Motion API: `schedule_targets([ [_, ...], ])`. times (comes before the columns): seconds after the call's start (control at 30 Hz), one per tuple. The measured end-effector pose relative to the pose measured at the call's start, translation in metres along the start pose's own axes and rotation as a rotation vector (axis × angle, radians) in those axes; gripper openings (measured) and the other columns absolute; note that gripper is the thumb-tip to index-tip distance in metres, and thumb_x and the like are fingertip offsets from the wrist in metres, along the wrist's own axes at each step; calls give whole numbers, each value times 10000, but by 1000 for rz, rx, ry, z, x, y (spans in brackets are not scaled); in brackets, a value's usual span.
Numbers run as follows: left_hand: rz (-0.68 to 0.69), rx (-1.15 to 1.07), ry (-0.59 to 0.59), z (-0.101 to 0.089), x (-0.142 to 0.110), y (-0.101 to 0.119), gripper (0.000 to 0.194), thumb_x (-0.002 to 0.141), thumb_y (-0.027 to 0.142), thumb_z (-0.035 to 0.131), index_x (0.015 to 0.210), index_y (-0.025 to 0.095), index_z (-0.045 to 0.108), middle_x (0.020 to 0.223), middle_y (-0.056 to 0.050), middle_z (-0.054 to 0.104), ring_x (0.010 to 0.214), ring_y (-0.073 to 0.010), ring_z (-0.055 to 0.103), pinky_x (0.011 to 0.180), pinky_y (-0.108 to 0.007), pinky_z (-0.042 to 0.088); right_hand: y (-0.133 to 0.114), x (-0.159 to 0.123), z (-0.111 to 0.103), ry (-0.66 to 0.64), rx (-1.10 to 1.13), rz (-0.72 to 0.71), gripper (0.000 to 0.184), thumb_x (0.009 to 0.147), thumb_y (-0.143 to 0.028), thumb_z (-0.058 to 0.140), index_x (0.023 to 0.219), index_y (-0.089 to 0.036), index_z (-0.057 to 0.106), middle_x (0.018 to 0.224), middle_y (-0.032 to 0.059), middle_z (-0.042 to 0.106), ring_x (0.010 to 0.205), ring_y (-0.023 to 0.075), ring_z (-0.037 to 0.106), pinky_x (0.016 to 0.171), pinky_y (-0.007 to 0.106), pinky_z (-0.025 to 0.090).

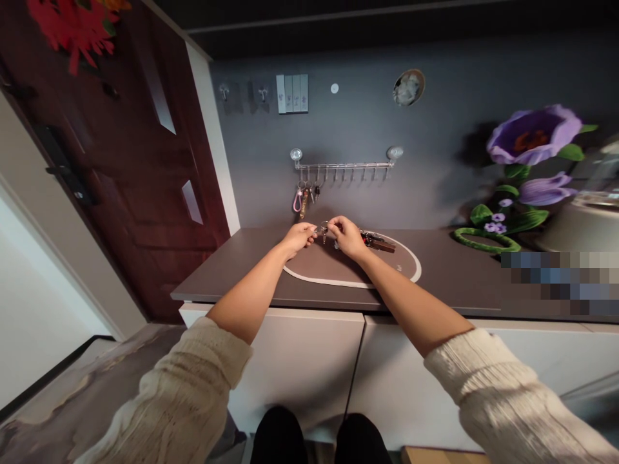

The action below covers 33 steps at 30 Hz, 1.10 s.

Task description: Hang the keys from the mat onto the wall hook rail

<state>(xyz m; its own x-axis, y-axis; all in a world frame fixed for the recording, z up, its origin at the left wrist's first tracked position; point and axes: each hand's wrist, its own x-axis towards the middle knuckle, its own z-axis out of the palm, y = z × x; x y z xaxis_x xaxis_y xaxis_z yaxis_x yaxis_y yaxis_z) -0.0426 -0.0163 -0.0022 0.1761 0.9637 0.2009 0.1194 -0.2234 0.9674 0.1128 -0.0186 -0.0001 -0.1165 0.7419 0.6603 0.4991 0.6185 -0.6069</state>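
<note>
Both hands meet above an oval brown mat point(329, 269) with a pale rim. My right hand point(347, 237) is closed in a pinch on a key ring point(324, 223), from which small metal keys point(324, 238) hang between the hands. On the other side, the fingers of my left hand point(300, 238) pinch a small metal piece that looks like a key. More keys point(380, 243), with a brown fob and something red, lie on the mat just right of my right hand and are partly hidden by it.
Behind the hands, a clear rail of hooks point(345, 166) is fixed to the grey wall, with several keys and a pink loop point(297, 200) at its left end. Purple artificial flowers point(534, 138) and a lamp point(575, 225) stand right on the countertop point(449, 277). A dark red door point(140, 193) is left.
</note>
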Motion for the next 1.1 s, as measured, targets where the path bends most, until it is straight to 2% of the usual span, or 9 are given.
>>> schedule_targets([
  [0.2, 136, 186, -59, 3, -1, -2, 221, 837, 206, 385, 873, 108, 581, 740, -33, 604, 579, -62, 480, 574, -195, 366, 1, 0, 0, 8, 61, 6, 115, 767, -263, 441, 766, -165, 502, 792, 34, 576, 731, 129, 509, 717, 257, 402],
  [0.57, 481, 665, 0, 6, 0, -7, 232, 831, 233, 400, 846, 146, 614, 893, -57, 630, 861, -153, 539, 816, -271, 396, 2, 3, -10, -7, -4, -17, 144, 762, -292, 424, 764, -174, 506, 756, 27, 585, 717, 136, 520, 704, 266, 403],
  [0.7, 505, 818, 67, 8, 0, -8, 264, 855, 229, 352, 862, 158, 607, 883, -66, 621, 852, -162, 538, 795, -284, 401, 4, 5, -10, 12, -15, -25, 153, 756, -303, 426, 744, -172, 505, 723, 22, 582, 683, 133, 516, 692, 268, 401],
  [0.87, 495, 898, 159, 10, -1, -6, 282, 871, 226, 317, 834, 164, 590, 881, -69, 628, 845, -168, 549, 766, -285, 398, 1, 15, -11, 59, -2, -19, 173, 764, -315, 424, 732, -171, 513, 669, 15, 580, 638, 125, 508, 673, 262, 401],
  [1.1, 470, 924, 256, 14, -2, -3, 265, 865, 204, 323, 817, 172, 582, 864, -63, 634, 835, -167, 559, 741, -275, 391, -6, 56, -16, 118, 40, 50, 111, 741, -260, 455, 710, -167, 506, 598, -12, 534, 556, 103, 489, 603, 238, 416],
])
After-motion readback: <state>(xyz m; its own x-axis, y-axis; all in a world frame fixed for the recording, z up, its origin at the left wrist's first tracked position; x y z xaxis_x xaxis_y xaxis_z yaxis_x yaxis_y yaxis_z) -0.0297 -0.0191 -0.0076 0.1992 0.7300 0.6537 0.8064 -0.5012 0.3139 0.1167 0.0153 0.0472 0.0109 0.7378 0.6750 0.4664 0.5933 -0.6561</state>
